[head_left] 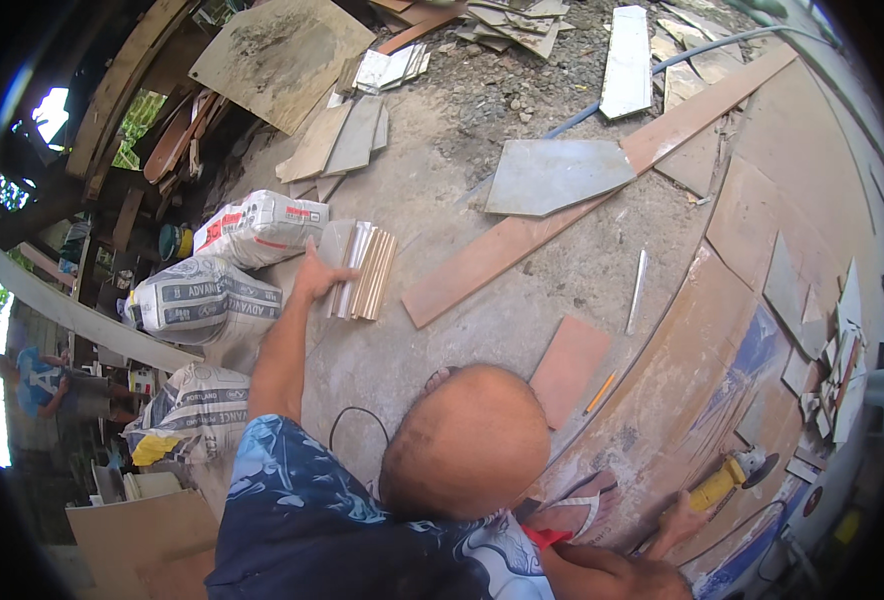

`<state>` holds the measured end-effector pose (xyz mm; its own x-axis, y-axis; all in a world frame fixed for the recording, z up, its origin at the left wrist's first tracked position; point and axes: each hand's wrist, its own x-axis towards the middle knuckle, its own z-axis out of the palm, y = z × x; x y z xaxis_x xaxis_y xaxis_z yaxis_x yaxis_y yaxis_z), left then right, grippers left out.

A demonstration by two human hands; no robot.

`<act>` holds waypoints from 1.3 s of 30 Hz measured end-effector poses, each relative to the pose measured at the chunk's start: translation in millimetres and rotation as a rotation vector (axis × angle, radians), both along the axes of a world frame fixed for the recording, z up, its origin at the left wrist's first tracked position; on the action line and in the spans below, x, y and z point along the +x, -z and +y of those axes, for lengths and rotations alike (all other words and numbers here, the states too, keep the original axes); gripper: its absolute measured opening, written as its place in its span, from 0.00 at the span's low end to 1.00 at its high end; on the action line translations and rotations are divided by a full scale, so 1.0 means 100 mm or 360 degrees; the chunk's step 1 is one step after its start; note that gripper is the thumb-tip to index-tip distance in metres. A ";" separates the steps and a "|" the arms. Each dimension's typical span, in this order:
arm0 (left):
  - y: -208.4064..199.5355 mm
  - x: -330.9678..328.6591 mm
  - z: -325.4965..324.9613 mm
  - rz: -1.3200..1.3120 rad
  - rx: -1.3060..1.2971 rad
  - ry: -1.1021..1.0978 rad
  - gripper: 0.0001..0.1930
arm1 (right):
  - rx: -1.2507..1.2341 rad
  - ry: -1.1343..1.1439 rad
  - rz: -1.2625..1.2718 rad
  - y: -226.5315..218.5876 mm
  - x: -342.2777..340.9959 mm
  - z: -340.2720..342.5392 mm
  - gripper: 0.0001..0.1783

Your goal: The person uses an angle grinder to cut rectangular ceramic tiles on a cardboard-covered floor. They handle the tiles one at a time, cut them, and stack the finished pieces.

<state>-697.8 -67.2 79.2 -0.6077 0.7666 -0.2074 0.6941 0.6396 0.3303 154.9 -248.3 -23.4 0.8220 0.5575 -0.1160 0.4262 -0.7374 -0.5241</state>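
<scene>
My left hand (316, 277) reaches forward to a row of cut tile pieces (374, 275) standing on edge on the concrete. Its thumb lies across them, and the fingers close at the left end beside a grey piece. At the lower right, my right hand (678, 524) is wrapped round the body of a yellow angle grinder (718, 487), whose disc points away to the right. Between the arms rises my bent knee (467, 440). A reddish-brown tile (570, 370) and a yellow pencil (599, 393) lie right of the knee.
Printed cement sacks (207, 300) sit left of the tile row. A long brown plank (512, 255) crosses the floor under a grey tile sheet (559, 178). A thin pale strip (638, 290) lies to the right. Rubble (502, 95) covers the far ground. Another person (42, 380) stands far left.
</scene>
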 end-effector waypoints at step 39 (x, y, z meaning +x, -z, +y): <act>-0.43 4.50 2.71 0.0557 -0.0427 0.2717 0.35 | 0.0095 -0.0043 -0.0182 -0.41 -0.19 0.22 0.46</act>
